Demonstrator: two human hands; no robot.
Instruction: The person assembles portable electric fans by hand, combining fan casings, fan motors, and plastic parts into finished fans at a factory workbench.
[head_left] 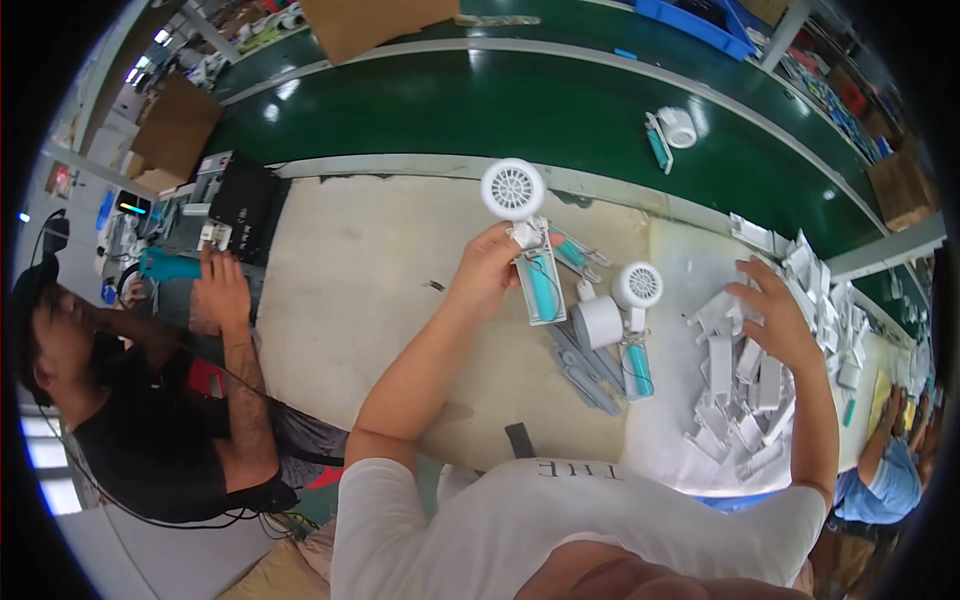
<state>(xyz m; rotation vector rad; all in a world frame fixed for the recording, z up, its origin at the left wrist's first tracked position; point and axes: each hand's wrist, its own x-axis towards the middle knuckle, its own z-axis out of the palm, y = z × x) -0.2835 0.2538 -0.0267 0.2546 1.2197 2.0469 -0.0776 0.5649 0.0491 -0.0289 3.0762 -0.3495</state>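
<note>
Upper centre, the left hand [487, 265] pinches a white fan [530, 236]; tilted, its exposed turquoise cylinder [542, 287] might slip out; the right hand [778, 312], fingers spread, is by white shells [720, 370] at right, whose loose heap could slide if nudged; a second fan [638, 287] and grey strips [585, 372] lie between.

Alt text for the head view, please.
The left hand holds up a white fan with its teal cylinder exposed; the right hand spreads over a pile of white plastic parts. Another fan and grey parts lie between them; a co-worker is at the left.
</note>
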